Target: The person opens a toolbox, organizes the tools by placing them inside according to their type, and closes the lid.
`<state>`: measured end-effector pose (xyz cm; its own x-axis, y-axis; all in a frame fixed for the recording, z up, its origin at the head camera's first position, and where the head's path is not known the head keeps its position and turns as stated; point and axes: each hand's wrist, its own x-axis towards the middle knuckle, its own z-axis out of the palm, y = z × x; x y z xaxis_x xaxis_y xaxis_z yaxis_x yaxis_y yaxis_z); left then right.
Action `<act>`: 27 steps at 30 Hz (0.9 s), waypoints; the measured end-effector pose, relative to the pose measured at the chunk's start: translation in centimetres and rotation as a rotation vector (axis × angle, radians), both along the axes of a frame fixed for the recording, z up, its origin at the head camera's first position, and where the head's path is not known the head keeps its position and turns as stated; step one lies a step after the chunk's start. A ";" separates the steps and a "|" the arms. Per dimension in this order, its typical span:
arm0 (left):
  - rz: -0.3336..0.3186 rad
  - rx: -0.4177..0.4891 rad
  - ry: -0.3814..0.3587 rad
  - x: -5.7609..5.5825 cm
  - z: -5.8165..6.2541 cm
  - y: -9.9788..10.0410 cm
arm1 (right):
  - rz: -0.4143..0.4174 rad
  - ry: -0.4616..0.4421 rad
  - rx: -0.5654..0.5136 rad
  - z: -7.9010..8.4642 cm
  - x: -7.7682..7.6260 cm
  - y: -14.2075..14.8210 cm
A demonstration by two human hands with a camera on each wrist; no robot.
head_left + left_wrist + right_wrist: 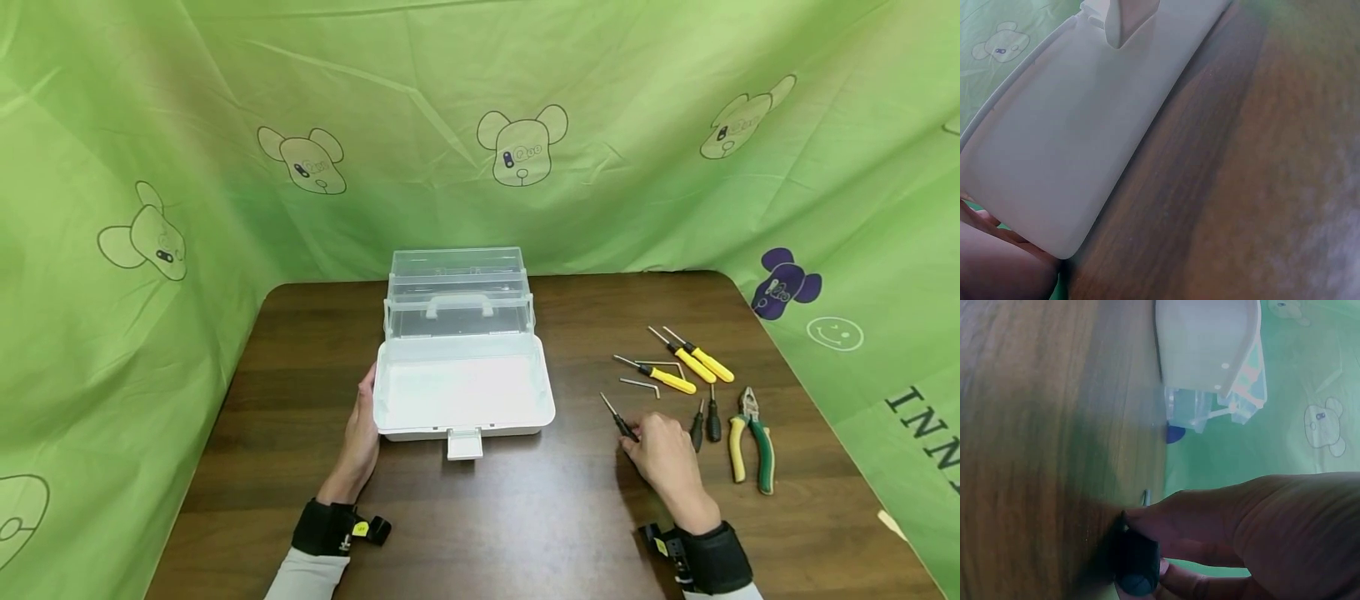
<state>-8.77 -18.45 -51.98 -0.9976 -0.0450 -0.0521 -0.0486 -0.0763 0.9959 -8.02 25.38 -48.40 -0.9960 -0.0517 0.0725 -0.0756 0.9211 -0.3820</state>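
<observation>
A white toolbox (463,387) stands at mid-table with its lid up and clear trays folded out behind; its main compartment is bare. My left hand (362,429) rests against the box's left wall, its fingers partly hidden by the box in the left wrist view. To the right of the box, my right hand (662,454) pinches a black-handled screwdriver (621,425) between thumb and fingers, low over the table. Its shaft points to the far left. In the right wrist view the black handle end (1138,569) shows beneath the fingers.
Near the right hand lie two more black-handled screwdrivers (713,421), several yellow-handled screwdrivers (693,364), two hex keys (643,385) and pliers (765,454) with yellow and green grips. A green curtain (420,200) hangs around the wooden table (300,367). The box's white latch (464,444) hangs toward me.
</observation>
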 end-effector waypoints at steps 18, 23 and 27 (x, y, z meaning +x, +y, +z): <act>0.005 0.006 0.001 0.0 -0.2 0.1 | 0.009 0.059 -0.004 -0.3 -0.7 0.2; -0.008 0.012 0.013 0.0 -0.1 0.0 | 0.011 0.049 -0.008 -0.5 -0.8 0.3; -0.005 0.001 0.000 -0.1 -0.1 0.0 | 0.018 0.059 -0.012 -0.6 -0.9 0.3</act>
